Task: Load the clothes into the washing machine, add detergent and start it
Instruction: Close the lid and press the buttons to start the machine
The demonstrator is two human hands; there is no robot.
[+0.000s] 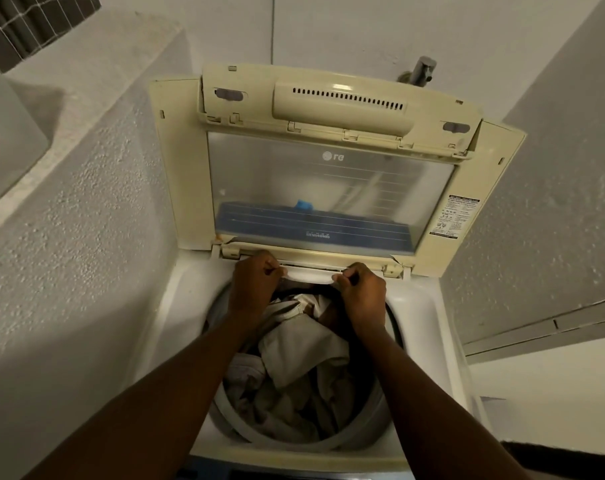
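Observation:
A top-loading washing machine [429, 306] stands below me with its cream lid [332, 188] raised upright against the back wall. Beige and dark clothes [294, 362] fill the drum. At the back rim of the opening sits a white drawer front [309, 274], probably the detergent drawer. My left hand [254, 284] pinches its left end and my right hand [361, 291] pinches its right end, fingers curled on it. Both forearms reach over the clothes. No detergent container is in view.
A rough plaster wall with a ledge [86, 188] closes in on the left. A grey wall [554, 202] stands close on the right. A water tap [421, 70] sticks out of the back wall above the lid. A warning label [457, 216] is on the lid's right frame.

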